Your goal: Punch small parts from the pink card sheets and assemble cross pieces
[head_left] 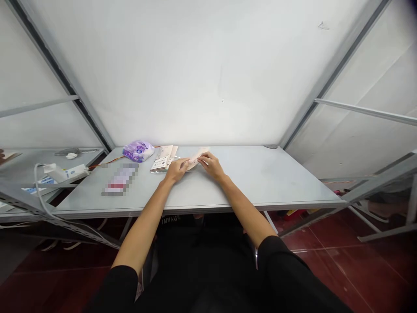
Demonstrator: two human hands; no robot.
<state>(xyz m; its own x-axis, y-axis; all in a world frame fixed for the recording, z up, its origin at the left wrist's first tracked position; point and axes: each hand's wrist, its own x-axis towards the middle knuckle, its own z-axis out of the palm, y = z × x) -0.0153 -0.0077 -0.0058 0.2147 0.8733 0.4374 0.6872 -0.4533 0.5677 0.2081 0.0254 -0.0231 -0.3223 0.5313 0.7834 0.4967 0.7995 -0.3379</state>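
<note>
Both hands meet at the far middle of a grey table (260, 182). My left hand (177, 169) and my right hand (211, 164) each pinch an end of a pale pink paper slip (196, 157) lying low over the tabletop. Just left of my left hand lies a small stack of printed cards or booklets (163, 158).
A purple plastic packet (138, 151) sits at the table's back left. A blurred flat item (120, 179) lies left of centre. A white power strip (67, 172) with cables rests on the left shelf. Metal shelf frames (365, 111) flank both sides; the floor is dark red.
</note>
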